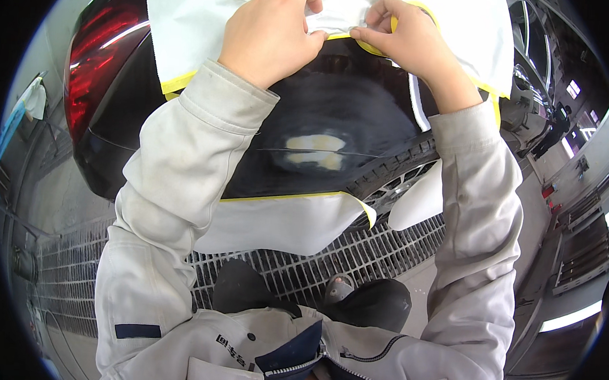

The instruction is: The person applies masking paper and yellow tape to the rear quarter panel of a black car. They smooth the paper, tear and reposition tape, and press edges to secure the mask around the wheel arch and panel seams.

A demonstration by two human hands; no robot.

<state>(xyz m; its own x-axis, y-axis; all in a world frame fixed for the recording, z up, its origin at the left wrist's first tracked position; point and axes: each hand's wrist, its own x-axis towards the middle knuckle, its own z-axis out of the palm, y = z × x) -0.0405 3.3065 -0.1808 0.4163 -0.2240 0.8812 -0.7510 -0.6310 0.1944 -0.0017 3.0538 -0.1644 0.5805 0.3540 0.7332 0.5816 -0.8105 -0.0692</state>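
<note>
Both hands are at the upper edge of a black car panel (349,90), on a sheet of white masking paper (189,22) edged with yellow tape. My left hand (267,35) is closed, its thumb and fingers pinching the creased paper. Close by on the right, my right hand (419,49) pinches the same yellow-taped edge between thumb and bent fingers. Below them the panel has a dull sanded area with a pale two-part patch (315,151). More white paper (276,223) hangs from a yellow tape line along the panel's lower edge, its right corner curling loose.
A red tail light (107,45) is at the left of the car. The wheel (403,187) sits right of the panel, with another white paper piece (419,202) by it. Underfoot is a metal floor grating (301,261). Another car (528,37) and a person (557,130) are farther right.
</note>
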